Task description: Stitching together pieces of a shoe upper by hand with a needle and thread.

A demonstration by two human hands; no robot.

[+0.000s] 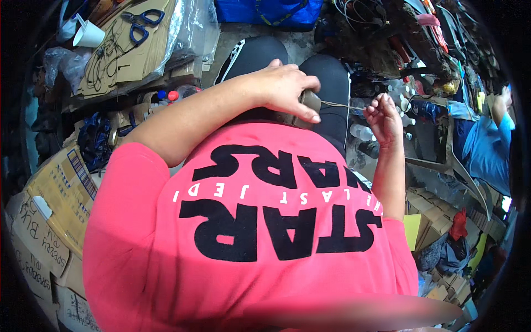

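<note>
My left hand (290,91) is over my lap, its fingers closed round a dull brown rounded piece (311,103). Most of that piece is hidden behind the hand and my shirt, so its kind does not show. A thin tan thread (337,104) runs from it, stretched nearly straight to the right. At its far end my right hand (383,117) is raised beside my knee, fingers curled and pinching the thread. My knees in dark trousers (326,74) lie beneath the work.
Blue-handled scissors (142,25) and tangled black cord (102,72) rest on cardboard (133,52) at far left, near a white cup (88,35). Several bottles (362,133) stand right of my knees. A blue bag (268,12) lies ahead. Another person's blue sleeve (489,149) shows at far right.
</note>
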